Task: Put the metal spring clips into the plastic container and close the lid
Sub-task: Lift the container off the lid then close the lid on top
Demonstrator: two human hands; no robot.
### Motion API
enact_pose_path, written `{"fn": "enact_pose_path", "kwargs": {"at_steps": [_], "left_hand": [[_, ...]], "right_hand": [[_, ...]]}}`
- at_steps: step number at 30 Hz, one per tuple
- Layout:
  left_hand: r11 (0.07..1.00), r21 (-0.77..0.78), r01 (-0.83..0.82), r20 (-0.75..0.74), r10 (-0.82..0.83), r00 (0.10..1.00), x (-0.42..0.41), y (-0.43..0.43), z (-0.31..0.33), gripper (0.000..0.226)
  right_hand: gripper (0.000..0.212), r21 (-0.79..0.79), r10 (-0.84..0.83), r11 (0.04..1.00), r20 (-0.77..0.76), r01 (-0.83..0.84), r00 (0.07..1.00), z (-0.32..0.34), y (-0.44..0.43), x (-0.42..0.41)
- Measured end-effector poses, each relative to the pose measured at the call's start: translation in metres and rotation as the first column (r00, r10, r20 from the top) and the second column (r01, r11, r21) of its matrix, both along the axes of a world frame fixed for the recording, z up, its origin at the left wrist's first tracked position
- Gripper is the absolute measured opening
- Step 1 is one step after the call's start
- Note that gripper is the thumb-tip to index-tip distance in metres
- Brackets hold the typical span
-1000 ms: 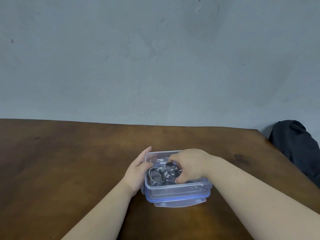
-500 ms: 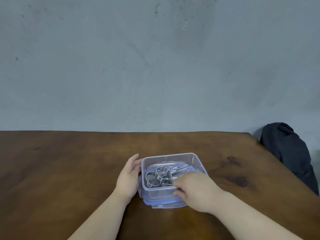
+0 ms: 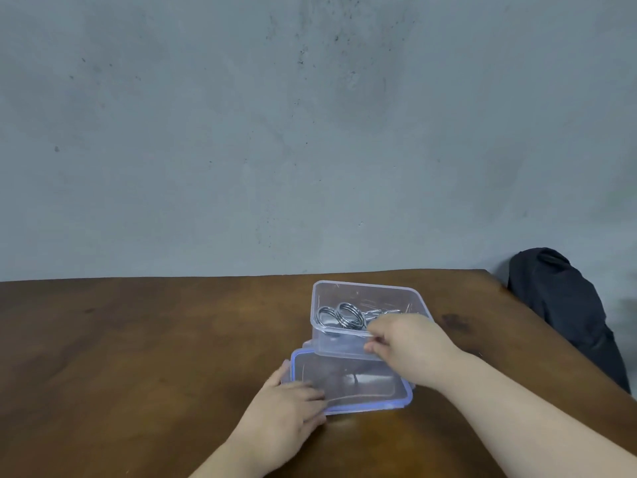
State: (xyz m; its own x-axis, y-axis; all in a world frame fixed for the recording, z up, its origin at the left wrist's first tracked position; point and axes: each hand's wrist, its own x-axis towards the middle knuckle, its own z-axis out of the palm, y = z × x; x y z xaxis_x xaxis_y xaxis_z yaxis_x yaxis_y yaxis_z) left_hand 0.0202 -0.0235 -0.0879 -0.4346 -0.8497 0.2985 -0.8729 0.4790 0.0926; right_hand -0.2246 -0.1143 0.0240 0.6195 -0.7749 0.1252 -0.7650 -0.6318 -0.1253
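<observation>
A clear plastic container [image 3: 365, 298] stands open on the brown table, with several metal spring clips [image 3: 339, 315] coiled inside it. My right hand [image 3: 408, 343] grips the container's near right rim, fingers pinched on the wall. In front of it lies the clear lid [image 3: 348, 381] with a blue edge, flat on the table and partly tucked under the container's near side. My left hand [image 3: 289, 405] rests on the lid's near left corner, fingers pressed onto its top.
The wooden table [image 3: 138, 357] runs to a grey wall behind. A dark bag or cloth [image 3: 565, 312] sits off the table's right edge. Dark stains [image 3: 453, 320] mark the wood right of the container.
The container has come off the lid and shifted back and right in my right hand. My left hand has left the container's side and come down onto the lid, which now lies exposed in front.
</observation>
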Motion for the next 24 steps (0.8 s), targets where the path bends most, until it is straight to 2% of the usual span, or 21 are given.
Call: {"fn": "enact_pose_path", "kwargs": {"at_steps": [2, 4, 7, 9, 12, 14, 16, 17, 18, 19, 20, 21, 22, 23, 24], "left_hand": [[0.990, -0.088, 0.108, -0.101, -0.117, 0.988, 0.003, 0.012, 0.018, 0.016], [0.980, -0.131, 0.147, -0.230, -0.174, 0.957, 0.008, 0.025, 0.042, 0.008], [0.979, -0.144, 0.147, -0.375, -0.192, 0.907, 0.016, 0.039, 0.066, 0.014], [0.989, -0.094, 0.112, -0.536, -0.144, 0.832, 0.013, 0.043, 0.077, 0.015], [0.998, -0.053, -0.020, -0.686, -0.022, 0.727, 0.001, 0.040, 0.089, 0.015], [0.995, 0.048, -0.086, -0.790, 0.091, 0.606, -0.006, 0.033, 0.093, 0.024], [0.976, 0.173, -0.131, -0.837, 0.216, 0.503, -0.012, 0.023, 0.102, 0.037], [0.964, 0.215, -0.154, -0.834, 0.263, 0.484, -0.014, 0.017, 0.105, 0.038], [0.953, 0.247, -0.174, -0.830, 0.301, 0.470, -0.017, 0.010, 0.109, 0.038], [0.942, 0.279, -0.187, -0.828, 0.335, 0.450, -0.019, 0.002, 0.113, 0.037], [0.931, 0.308, -0.195, -0.829, 0.363, 0.425, -0.020, -0.006, 0.115, 0.036], [0.922, 0.332, -0.201, -0.827, 0.387, 0.408, -0.021, -0.016, 0.117, 0.036], [0.913, 0.355, -0.201, -0.820, 0.407, 0.403, -0.022, -0.026, 0.118, 0.039], [0.906, 0.377, -0.192, -0.808, 0.423, 0.410, -0.024, -0.036, 0.119, 0.042], [0.898, 0.401, -0.182, -0.795, 0.439, 0.419, -0.027, -0.045, 0.120, 0.041]], "right_hand": [[0.038, 0.009, 0.003, 1.000, -0.024, -0.003, 1.000, -0.002, -0.002, -0.002], [0.046, 0.008, 0.030, 1.000, -0.047, -0.030, 0.998, -0.006, -0.001, -0.004], [0.049, 0.047, 0.072, 0.997, -0.086, -0.068, 0.994, -0.013, 0.004, -0.005], [0.045, 0.073, 0.079, 0.995, -0.123, -0.070, 0.989, -0.019, 0.007, -0.006], [0.011, 0.092, 0.097, 0.992, -0.130, -0.086, 0.987, -0.029, 0.013, -0.005], [0.019, 0.099, 0.036, 0.995, -0.048, -0.031, 0.998, -0.040, 0.014, -0.007], [0.023, 0.215, -0.031, 0.976, 0.076, 0.014, 0.997, -0.050, 0.005, -0.014], [0.023, 0.279, -0.085, 0.960, 0.190, 0.030, 0.978, -0.051, -0.001, -0.020], [0.020, 0.370, -0.191, 0.928, 0.369, 0.045, 0.910, -0.047, -0.008, -0.028], [0.020, 0.482, -0.344, 0.876, 0.584, 0.027, 0.735, -0.040, -0.012, -0.035], [0.026, 0.573, -0.473, 0.817, 0.729, -0.063, 0.495, -0.031, -0.012, -0.043], [0.036, 0.610, -0.547, 0.765, 0.785, -0.205, 0.292, -0.024, -0.011, -0.048], [0.044, 0.602, -0.566, 0.740, 0.799, -0.301, 0.204, -0.016, -0.009, -0.052], [0.042, 0.574, -0.535, 0.751, 0.819, -0.326, 0.208, -0.008, -0.005, -0.053], [0.034, 0.545, -0.469, 0.792, 0.831, -0.273, 0.299, -0.003, -0.002, -0.052]]}}
